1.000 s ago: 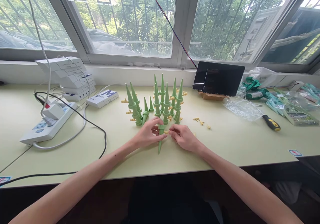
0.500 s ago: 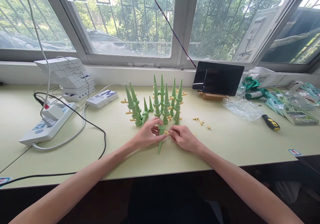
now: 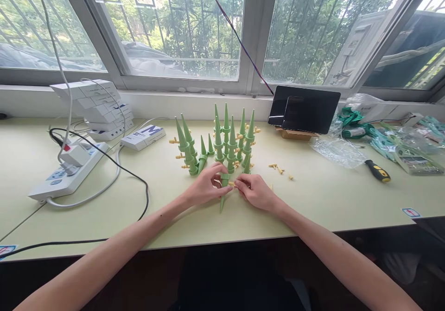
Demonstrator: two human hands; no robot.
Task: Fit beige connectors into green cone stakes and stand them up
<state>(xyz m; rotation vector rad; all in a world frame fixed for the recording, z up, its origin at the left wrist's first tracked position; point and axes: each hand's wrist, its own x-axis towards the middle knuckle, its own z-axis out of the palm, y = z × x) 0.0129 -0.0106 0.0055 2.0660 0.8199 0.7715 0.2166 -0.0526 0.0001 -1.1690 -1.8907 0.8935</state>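
Note:
My left hand (image 3: 205,187) is closed around the wide end of a green cone-shaped spike (image 3: 222,199) that lies on the pale desk (image 3: 174,218), its tip pointing toward me. My right hand (image 3: 255,191) pinches a small yellow peg (image 3: 232,184) against the side of that spike. Just beyond my hands stands a cluster of several upright green spikes (image 3: 229,139), some with yellow pegs on their sides. A few loose yellow pegs (image 3: 279,168) lie on the desk to the right.
A white power strip (image 3: 66,172) with cables sits at the left, by stacked white boxes (image 3: 93,104) and a flat box (image 3: 143,136). A dark tablet (image 3: 304,109) leans at the window. A screwdriver (image 3: 377,170) and plastic bags (image 3: 399,144) lie at the right.

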